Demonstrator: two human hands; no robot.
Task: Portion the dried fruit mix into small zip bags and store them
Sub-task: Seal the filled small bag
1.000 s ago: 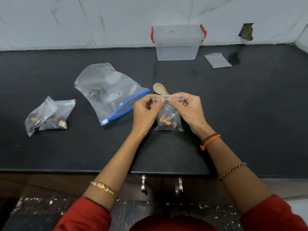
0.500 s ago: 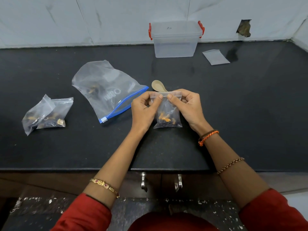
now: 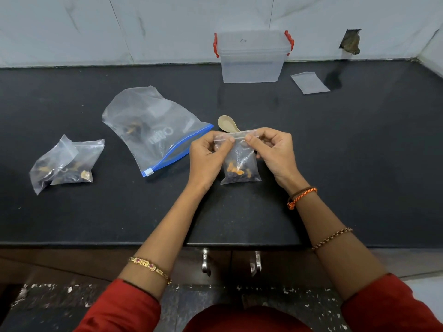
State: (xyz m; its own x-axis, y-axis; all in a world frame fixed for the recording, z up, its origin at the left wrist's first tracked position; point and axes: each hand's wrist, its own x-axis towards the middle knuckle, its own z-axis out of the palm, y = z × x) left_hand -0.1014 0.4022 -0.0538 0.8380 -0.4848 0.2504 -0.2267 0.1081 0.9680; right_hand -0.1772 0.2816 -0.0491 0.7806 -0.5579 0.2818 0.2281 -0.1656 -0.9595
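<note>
I pinch the small bag [image 3: 240,161] by its zip strip, left hand [image 3: 208,156] and right hand [image 3: 275,152] at opposite ends; strip runs left-right, just before the spoon [image 3: 226,123].

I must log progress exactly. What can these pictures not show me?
- Head view: zip strip of the small clear zip bag, partly covered by left hand and right hand; sealed or not, unclear.
- Beige plastic spoon: handle hidden behind the bag.
- Frosted lidded storage box: contents indistinct.
</note>
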